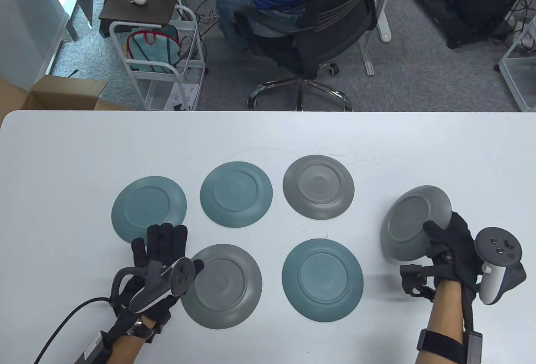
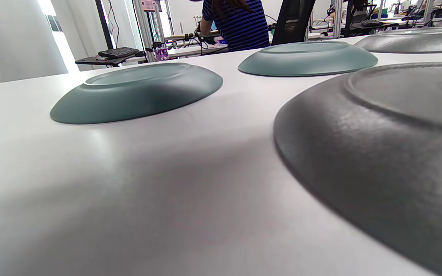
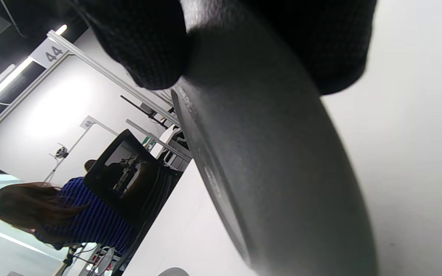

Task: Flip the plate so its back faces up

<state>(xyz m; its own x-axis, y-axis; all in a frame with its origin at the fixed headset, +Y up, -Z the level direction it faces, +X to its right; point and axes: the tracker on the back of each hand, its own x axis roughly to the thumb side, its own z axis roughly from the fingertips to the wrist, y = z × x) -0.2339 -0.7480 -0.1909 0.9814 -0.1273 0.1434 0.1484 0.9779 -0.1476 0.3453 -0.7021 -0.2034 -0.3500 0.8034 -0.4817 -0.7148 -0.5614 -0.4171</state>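
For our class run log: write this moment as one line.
right hand: grips tilted grey plate | left hand: flat on table | five plates: backs up

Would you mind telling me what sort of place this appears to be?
Probably an office or lab workspace: an office chair with someone seated, a rolling cart, and numbered metal framing beyond the white table.

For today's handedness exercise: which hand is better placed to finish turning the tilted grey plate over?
Right. The right hand already grips the tilted grey plate by its rim; the left hand lies flat far across the table.
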